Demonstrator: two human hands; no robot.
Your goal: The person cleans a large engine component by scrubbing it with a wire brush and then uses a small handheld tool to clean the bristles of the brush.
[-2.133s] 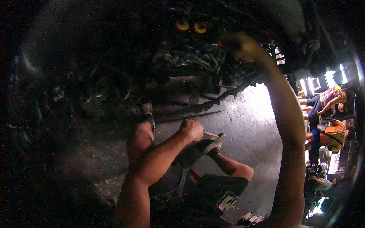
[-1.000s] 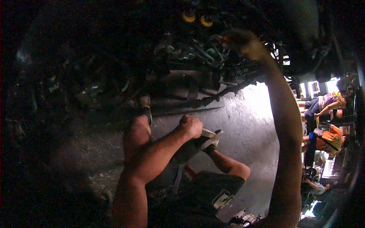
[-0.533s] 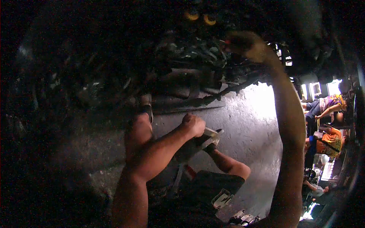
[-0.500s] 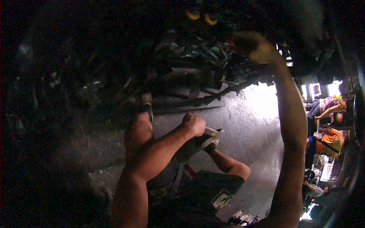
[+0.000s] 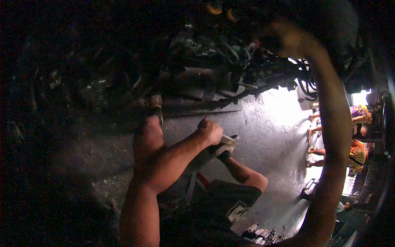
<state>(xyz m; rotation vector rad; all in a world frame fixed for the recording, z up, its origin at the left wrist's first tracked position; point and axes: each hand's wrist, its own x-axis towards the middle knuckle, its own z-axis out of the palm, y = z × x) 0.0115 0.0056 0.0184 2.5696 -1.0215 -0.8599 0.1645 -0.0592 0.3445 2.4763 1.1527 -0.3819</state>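
My left hand [image 5: 210, 131] is closed in a fist near the middle of the view. From its right side sticks out a pale flat bar [image 5: 227, 139], just above a shoe [image 5: 224, 149]. High on the right, my right hand [image 5: 293, 41] is in shadow and smeared, its fingers not clear. It reaches in among dark machine parts and cables [image 5: 263, 72]. A small red thing [image 5: 258, 43] shows to the left of its fingers; whether they touch cannot be made out.
Bent legs [image 5: 251, 181] in dark shorts lie below the left hand. Grey concrete floor [image 5: 263, 131] shows beyond. Metal parts [image 5: 263, 234] are at the bottom. At the right, people [image 5: 358, 154] appear sideways. Two yellow rings [image 5: 232, 15] hang at the top.
My right hand and forearm have shifted right in the view, and the hand is more blurred. My left hand keeps its grip, almost unmoved. The people at the right are now partly behind my forearm.
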